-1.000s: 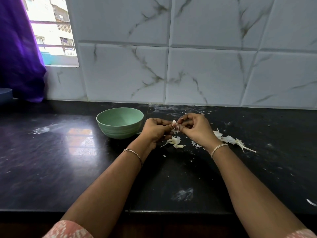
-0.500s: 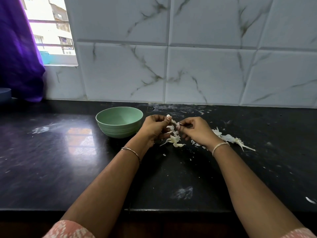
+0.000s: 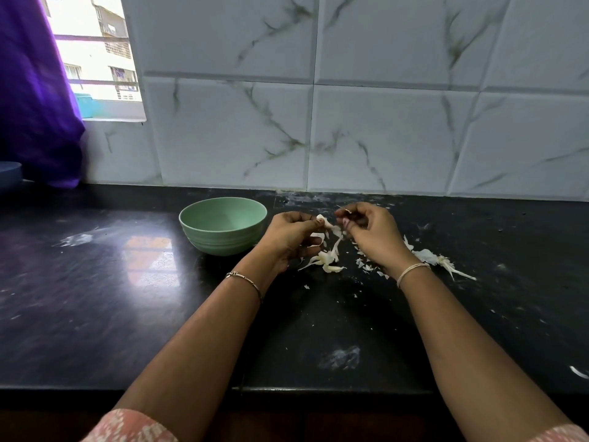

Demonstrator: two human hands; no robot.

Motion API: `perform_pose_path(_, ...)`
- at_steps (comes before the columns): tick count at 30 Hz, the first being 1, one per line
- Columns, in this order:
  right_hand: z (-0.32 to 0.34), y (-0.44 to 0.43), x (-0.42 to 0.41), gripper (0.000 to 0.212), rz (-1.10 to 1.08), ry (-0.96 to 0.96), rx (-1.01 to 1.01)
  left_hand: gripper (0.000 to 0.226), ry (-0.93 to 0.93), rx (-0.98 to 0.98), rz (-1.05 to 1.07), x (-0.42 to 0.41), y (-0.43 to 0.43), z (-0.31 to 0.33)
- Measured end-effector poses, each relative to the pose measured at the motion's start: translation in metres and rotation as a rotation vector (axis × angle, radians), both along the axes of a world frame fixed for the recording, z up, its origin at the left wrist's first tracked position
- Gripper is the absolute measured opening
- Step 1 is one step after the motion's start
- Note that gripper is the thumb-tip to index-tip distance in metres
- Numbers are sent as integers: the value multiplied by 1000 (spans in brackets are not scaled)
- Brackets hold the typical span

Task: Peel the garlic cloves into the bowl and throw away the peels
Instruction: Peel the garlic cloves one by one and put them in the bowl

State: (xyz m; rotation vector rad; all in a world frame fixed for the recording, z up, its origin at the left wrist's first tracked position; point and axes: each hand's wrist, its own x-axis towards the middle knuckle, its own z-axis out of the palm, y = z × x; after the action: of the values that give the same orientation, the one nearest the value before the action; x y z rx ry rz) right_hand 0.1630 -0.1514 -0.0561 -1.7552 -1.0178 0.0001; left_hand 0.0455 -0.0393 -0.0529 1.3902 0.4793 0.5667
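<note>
A person stood at a glossy black stone tabletop (image 3: 127,298), both bare forearms reaching forward. The left hand (image 3: 291,236) had its fingers (image 3: 310,220) curled and clamped on a pale garlic clove (image 3: 321,219), held just above the surface. The right hand (image 3: 371,232), just beside it, had its fingertips pinched together on a small scrap of peel (image 3: 347,211). A mint-green bowl (image 3: 216,242) stood on the tabletop just left of the left hand. Loose white peels (image 3: 328,261) lay beneath and between the hands, and a second heap of peels (image 3: 428,256) lay beside the right wrist, with small flakes scattered around. Each wrist wore a thin bangle. Behind the tabletop rose a wall of large white marble-veined tiles (image 3: 382,138). At the upper left, a bright window (image 3: 95,59) showed a building outside, partly covered by a purple curtain (image 3: 35,106). Window light reflected off the tabletop left of the bowl.
</note>
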Motion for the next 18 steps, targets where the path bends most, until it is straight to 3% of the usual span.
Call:
perform_pose_path(3, 0, 3, -3, 16, 112, 116, 39, 8, -2, -14, -1, -1, -2, 1)
perform_pose_path(10, -1, 6, -5, 18, 56, 17, 41, 10, 48, 65, 0, 0, 0, 2)
perform_pose_path(12, -2, 5, -3, 16, 18, -11, 25, 13, 133, 278, 47, 2, 6, -2)
perform_pose_path(15, -4, 1, 4, 12, -66, -69, -78, 11, 384, 843, 132, -1, 15, -5)
perform_pose_path(18, -7, -3, 9, 13, -133, -239, -319, 14, 447, 943, 1, -5, 16, -6)
